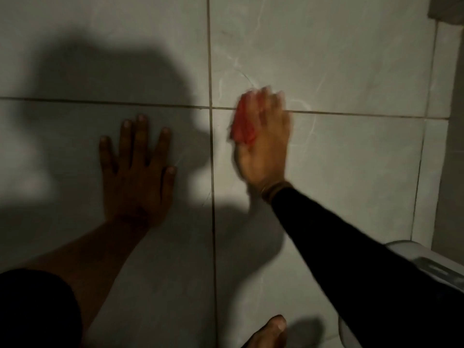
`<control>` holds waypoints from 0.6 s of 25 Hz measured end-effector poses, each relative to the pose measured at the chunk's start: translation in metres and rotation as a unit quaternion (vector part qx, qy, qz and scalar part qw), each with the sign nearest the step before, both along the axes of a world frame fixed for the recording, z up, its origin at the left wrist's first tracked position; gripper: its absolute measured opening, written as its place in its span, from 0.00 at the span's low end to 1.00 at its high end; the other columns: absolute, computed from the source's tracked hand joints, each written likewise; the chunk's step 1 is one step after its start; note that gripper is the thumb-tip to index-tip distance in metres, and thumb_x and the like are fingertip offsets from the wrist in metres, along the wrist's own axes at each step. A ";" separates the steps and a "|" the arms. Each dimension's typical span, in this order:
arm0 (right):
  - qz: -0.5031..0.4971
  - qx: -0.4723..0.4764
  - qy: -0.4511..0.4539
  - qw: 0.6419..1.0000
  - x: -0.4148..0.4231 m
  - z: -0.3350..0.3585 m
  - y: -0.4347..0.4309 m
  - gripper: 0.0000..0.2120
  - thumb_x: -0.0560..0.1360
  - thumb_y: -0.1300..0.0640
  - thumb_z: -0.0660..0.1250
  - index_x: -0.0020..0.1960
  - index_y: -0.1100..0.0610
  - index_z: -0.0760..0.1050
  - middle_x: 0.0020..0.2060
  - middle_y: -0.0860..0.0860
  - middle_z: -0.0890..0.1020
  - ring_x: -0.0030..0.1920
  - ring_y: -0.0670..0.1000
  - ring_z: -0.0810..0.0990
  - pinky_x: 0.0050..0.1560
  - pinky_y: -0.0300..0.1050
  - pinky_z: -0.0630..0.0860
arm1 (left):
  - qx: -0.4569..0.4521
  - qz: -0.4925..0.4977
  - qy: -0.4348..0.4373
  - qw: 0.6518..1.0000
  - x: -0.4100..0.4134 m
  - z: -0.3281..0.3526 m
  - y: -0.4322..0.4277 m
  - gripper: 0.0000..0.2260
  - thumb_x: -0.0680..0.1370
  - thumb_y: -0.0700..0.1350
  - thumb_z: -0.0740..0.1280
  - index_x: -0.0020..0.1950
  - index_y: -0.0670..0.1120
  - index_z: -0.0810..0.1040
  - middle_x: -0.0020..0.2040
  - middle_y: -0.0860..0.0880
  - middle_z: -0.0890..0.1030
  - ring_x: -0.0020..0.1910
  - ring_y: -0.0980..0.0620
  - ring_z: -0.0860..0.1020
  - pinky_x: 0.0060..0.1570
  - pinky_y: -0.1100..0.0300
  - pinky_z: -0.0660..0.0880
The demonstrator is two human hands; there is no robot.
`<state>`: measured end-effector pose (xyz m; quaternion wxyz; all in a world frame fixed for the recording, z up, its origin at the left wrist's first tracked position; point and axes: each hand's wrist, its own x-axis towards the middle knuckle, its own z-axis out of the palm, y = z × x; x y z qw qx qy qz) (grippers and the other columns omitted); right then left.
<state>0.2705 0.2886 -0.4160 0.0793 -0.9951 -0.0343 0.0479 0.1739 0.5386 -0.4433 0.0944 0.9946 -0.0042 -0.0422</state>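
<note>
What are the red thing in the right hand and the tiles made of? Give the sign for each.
The red thing: soft, probably cloth or a scrub pad; it bunches in the right hand, too blurred to say which. The tiles: likely glazed ceramic, marble-look; pale veins, faint sheen, grout lines.

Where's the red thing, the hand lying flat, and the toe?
red thing [243, 121]: head view, on its blurred red middle.
left hand [136, 172]: head view, on the back of the hand, flat on the tile.
toe [276, 325]: head view, on the toe's tip near the bottom edge.
</note>
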 end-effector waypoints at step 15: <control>0.068 -0.045 0.108 0.991 -0.147 0.014 0.004 0.35 0.84 0.38 0.51 0.87 0.52 0.54 0.87 0.57 0.57 0.87 0.63 0.52 0.83 0.69 0.57 | -0.010 0.006 0.002 1.000 -0.001 0.001 0.001 0.33 0.85 0.58 0.53 0.90 0.53 0.52 0.90 0.40 0.50 0.89 0.36 0.51 0.83 0.31 0.46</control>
